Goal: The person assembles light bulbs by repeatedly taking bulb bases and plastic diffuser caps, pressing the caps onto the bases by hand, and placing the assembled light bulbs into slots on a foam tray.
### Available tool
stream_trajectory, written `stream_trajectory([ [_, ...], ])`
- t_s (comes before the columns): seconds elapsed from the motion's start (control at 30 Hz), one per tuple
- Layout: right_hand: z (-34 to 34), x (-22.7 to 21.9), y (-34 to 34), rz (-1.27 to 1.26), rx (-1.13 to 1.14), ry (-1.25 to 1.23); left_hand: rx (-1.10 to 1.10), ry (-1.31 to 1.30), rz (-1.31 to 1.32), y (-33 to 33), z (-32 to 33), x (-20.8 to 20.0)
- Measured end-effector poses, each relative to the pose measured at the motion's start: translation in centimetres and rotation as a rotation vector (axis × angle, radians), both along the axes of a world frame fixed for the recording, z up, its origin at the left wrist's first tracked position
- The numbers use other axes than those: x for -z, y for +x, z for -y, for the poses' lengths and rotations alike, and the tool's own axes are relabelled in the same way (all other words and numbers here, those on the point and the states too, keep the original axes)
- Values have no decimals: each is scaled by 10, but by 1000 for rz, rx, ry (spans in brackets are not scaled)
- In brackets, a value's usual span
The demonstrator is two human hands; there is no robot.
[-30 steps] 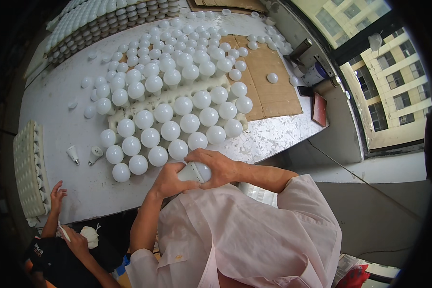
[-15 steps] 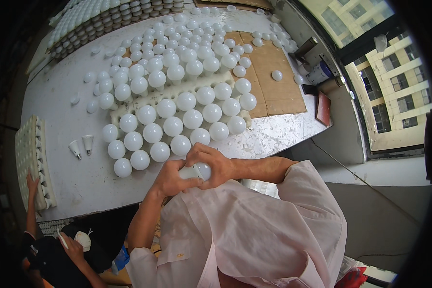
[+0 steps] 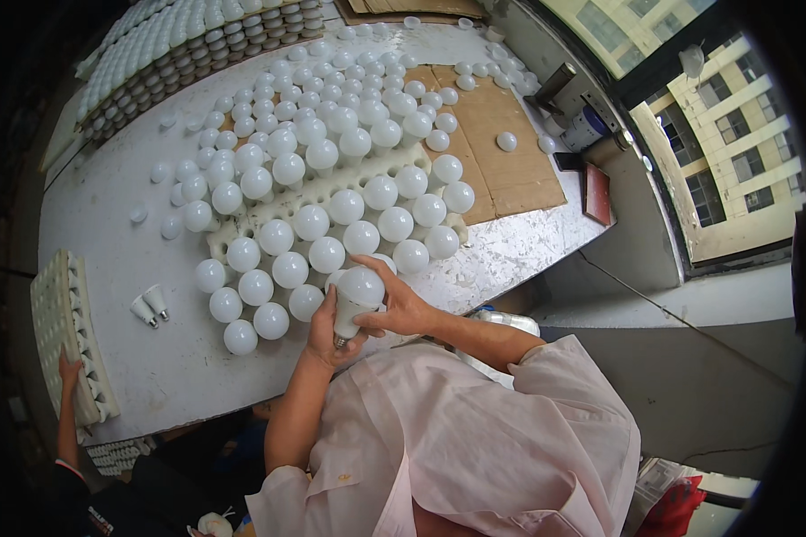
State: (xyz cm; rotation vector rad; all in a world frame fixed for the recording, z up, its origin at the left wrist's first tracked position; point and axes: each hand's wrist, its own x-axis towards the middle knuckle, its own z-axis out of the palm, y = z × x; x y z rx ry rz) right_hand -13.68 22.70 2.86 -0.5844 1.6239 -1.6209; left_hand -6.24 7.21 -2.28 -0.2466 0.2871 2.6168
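Note:
A light bulb (image 3: 361,288) with a round white dome and a metal screw end is held between both my hands, dome up and slightly tilted. My left hand (image 3: 324,336) wraps the lower body near the screw end. From the other side, my right hand (image 3: 401,309) grips it, thumb across the body below the dome. Just beyond my hands, rows of white-domed bulbs (image 3: 312,221) stand in a pulp tray (image 3: 264,211). Two dome-less bulb bodies (image 3: 150,306) with screw ends are on the table to the left.
Many loose domes (image 3: 438,140) lie on the table (image 3: 166,376) and a cardboard sheet (image 3: 510,179). Stacked bulb trays (image 3: 197,40) stand far left. A co-worker's hand (image 3: 70,369) touches an upright pulp tray (image 3: 67,331). A dark red flat object (image 3: 597,194) lies near the window wall.
The bulb, mostly covered by my hands before, has come into fuller view, with dome up and screw end showing. My hands have shifted around it. The co-worker has moved lower in view.

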Motion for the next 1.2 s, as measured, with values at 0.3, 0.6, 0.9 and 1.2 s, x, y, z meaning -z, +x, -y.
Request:
stream_trajectory([
  [0.3,-3,18,-1,-576,245,411,25,-290,299,-9,-23,24],
  [0.6,-36,9,-14,-493,298,85,121,-444,233,-11,-22,10],
  [0.9,-143,89,-114,-1225,930,410,-636,-611,-3,71,103,-5],
  [1.2,-179,125,-116,-678,658,255,-1053,-1222,632,122,187,63],
])
